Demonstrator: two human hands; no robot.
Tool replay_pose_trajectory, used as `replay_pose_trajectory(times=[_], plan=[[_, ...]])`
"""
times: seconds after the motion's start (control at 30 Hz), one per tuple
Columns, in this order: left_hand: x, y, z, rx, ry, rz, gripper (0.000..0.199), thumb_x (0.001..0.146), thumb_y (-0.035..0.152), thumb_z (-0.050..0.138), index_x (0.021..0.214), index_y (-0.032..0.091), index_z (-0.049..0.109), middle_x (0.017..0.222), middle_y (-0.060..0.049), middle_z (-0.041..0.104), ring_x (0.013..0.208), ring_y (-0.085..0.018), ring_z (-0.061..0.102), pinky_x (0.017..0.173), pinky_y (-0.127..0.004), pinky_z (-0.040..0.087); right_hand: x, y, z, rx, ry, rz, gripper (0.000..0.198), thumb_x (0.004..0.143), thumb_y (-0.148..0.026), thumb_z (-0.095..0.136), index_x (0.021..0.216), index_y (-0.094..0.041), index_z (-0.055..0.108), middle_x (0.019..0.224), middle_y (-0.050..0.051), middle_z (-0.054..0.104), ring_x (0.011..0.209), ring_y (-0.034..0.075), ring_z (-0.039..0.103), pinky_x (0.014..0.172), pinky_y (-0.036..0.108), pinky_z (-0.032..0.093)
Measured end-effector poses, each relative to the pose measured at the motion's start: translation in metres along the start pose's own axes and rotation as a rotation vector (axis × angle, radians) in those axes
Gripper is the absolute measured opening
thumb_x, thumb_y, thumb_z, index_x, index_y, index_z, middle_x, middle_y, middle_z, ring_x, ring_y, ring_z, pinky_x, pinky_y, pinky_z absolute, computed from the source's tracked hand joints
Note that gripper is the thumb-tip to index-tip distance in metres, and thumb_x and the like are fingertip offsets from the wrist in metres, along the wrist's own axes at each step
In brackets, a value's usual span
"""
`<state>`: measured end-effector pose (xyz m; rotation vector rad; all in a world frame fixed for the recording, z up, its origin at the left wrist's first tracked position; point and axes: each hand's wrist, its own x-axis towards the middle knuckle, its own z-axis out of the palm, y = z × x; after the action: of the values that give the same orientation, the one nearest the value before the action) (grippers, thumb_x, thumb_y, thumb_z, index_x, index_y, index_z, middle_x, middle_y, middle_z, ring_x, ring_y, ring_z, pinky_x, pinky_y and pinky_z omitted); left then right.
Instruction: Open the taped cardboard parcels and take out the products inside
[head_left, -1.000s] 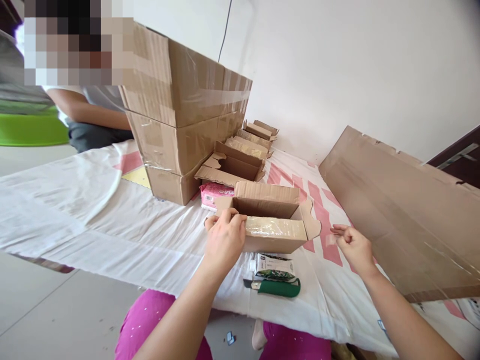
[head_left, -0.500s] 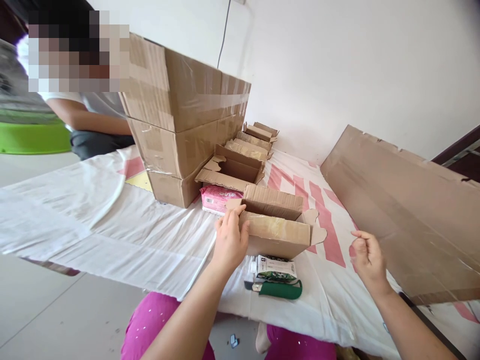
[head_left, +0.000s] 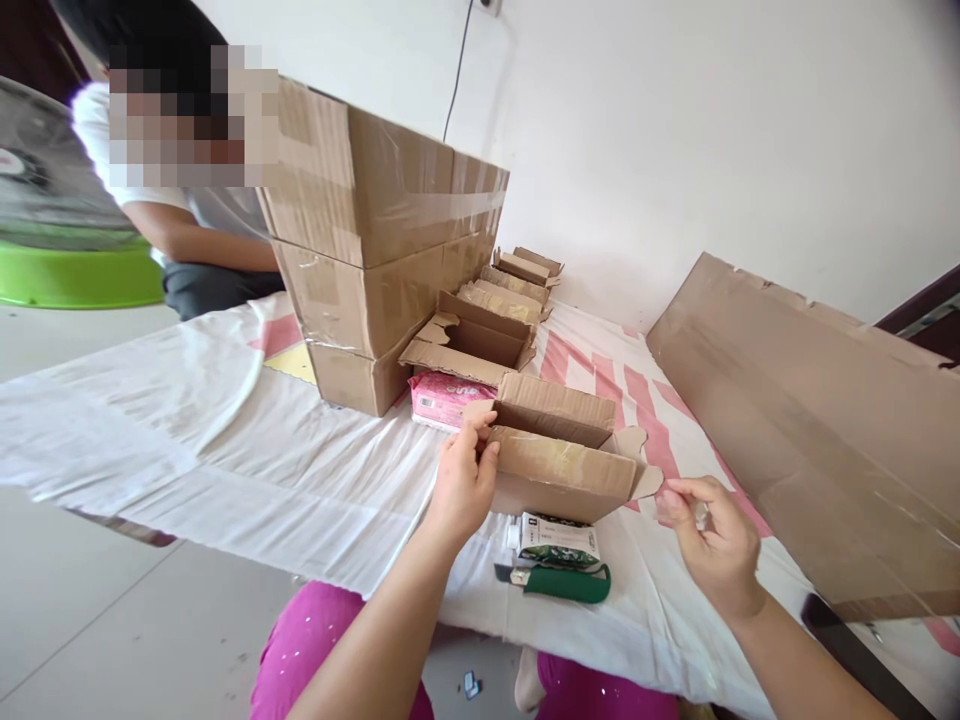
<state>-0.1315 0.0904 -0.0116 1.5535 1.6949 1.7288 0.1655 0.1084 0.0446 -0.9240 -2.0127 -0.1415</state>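
Sitting at a bench (head_left: 225, 450) draped in white sheeting with pink stripes, facing a pale wall. Pinching the left end of the small cardboard box (head_left: 562, 475) with the left hand (head_left: 461, 485), thumb and fingers closed on the top edge of its near wall, grip firm. Hovering the right hand (head_left: 712, 545) at 3 o'clock of the box, just beside the rounded side flap, fingers curled in; unable to tell whether anything small is pinched there. Resting the box open-topped at the bench's middle, rear flap standing up. Leaving a green utility knife (head_left: 566, 583) and a printed packet (head_left: 559, 540) at 6 o'clock of the box, a pink packet (head_left: 446, 397) at 10 o'clock, more open boxes (head_left: 480, 340) and taped stacked cartons (head_left: 375, 250) beyond at 11. Leaning a large cardboard sheet (head_left: 810, 420) at 3 o'clock. Sharing the bench with a co-worker (head_left: 202, 240) at 10 o'clock. Judging by the hands: steadying and shaping the box, likely needing the right hand on that side flap while bracing the left end.
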Motion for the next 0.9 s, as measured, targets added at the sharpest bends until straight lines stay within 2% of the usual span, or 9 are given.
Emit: replay_pose_trajectory(times=[0.1,0.23,0.3,0.37,0.47,0.57,0.67,0.8,0.9], plan=[[0.001,0.004,-0.006,-0.065,-0.079,-0.023,0.028,0.092,0.033,0.044,0.107,0.019,0.063,0.084,-0.004,0.067,0.079,-0.019,0.061,0.078,-0.034,0.048,0.013,0.000,0.001,0.029,0.019,-0.028,0.017,0.087,-0.016,0.057,0.102,-0.026,0.061,0.090,0.006,0.068,0.084,0.022,0.065,0.073,0.038,0.054],[0.002,0.011,-0.015,-0.130,-0.183,0.034,0.055,0.098,0.041,0.025,0.066,0.020,0.063,0.072,-0.004,0.068,0.076,-0.019,0.062,0.083,-0.036,0.046,0.041,0.005,0.009,0.042,-0.037,-0.064,0.028,0.089,-0.012,0.045,0.105,-0.025,0.064,0.114,0.008,0.067,0.109,0.023,0.062,0.094,0.044,0.050],[0.003,0.015,-0.020,-0.101,-0.237,0.076,0.055,0.099,0.039,0.025,0.059,0.021,0.059,0.069,-0.003,0.067,0.074,-0.018,0.062,0.088,-0.038,0.044,0.057,0.011,0.018,0.089,-0.073,-0.014,0.032,0.087,-0.011,0.039,0.102,-0.024,0.065,0.116,0.006,0.068,0.112,0.022,0.061,0.097,0.043,0.049],[0.003,0.018,-0.026,-0.019,-0.331,0.116,0.044,0.095,0.036,0.039,0.058,0.021,0.057,0.070,-0.001,0.067,0.074,-0.016,0.061,0.094,-0.039,0.040,0.073,0.020,0.030,0.133,-0.126,0.078,0.033,0.086,-0.013,0.037,0.099,-0.023,0.066,0.112,0.006,0.069,0.103,0.020,0.065,0.090,0.040,0.052],[0.003,0.022,-0.035,0.096,-0.463,0.184,0.022,0.085,0.028,0.060,0.064,0.021,0.058,0.081,0.001,0.068,0.082,-0.017,0.062,0.100,-0.041,0.036,0.095,0.031,0.052,0.113,-0.261,0.211,0.032,0.090,-0.027,0.039,0.107,-0.020,0.066,0.107,0.007,0.070,0.073,0.017,0.066,0.076,0.037,0.054],[0.001,0.025,-0.039,0.192,-0.503,0.235,0.006,0.077,0.019,0.067,0.078,0.022,0.062,0.090,0.001,0.067,0.092,-0.019,0.062,0.101,-0.042,0.035,0.110,0.036,0.070,0.007,-0.416,0.253,0.044,0.086,-0.041,0.055,0.123,-0.019,0.060,0.113,0.011,0.068,0.067,0.017,0.064,0.073,0.038,0.053],[-0.001,0.025,-0.037,0.272,-0.473,0.265,0.017,0.074,0.015,0.068,0.089,0.023,0.063,0.098,-0.001,0.067,0.099,-0.021,0.061,0.101,-0.043,0.036,0.113,0.032,0.076,-0.090,-0.530,0.204,0.056,0.074,-0.038,0.071,0.126,-0.020,0.059,0.114,0.010,0.068,0.079,0.022,0.067,0.074,0.039,0.053],[-0.001,0.018,-0.030,0.244,-0.364,0.219,0.033,0.078,0.021,0.067,0.110,0.023,0.058,0.103,-0.003,0.065,0.095,-0.021,0.063,0.094,-0.041,0.044,0.093,0.015,0.066,-0.145,-0.585,-0.013,0.018,0.082,-0.026,0.064,0.099,-0.024,0.070,0.099,0.004,0.072,0.083,0.020,0.067,0.073,0.034,0.052],[0.000,0.011,-0.023,0.194,-0.255,0.156,0.052,0.086,0.022,0.059,0.134,0.024,0.041,0.101,-0.003,0.065,0.080,-0.016,0.063,0.084,-0.037,0.048,0.072,0.005,0.059,-0.215,-0.642,-0.189,0.016,0.086,-0.018,0.058,0.092,-0.024,0.070,0.093,0.003,0.072,0.082,0.020,0.067,0.071,0.033,0.051]])
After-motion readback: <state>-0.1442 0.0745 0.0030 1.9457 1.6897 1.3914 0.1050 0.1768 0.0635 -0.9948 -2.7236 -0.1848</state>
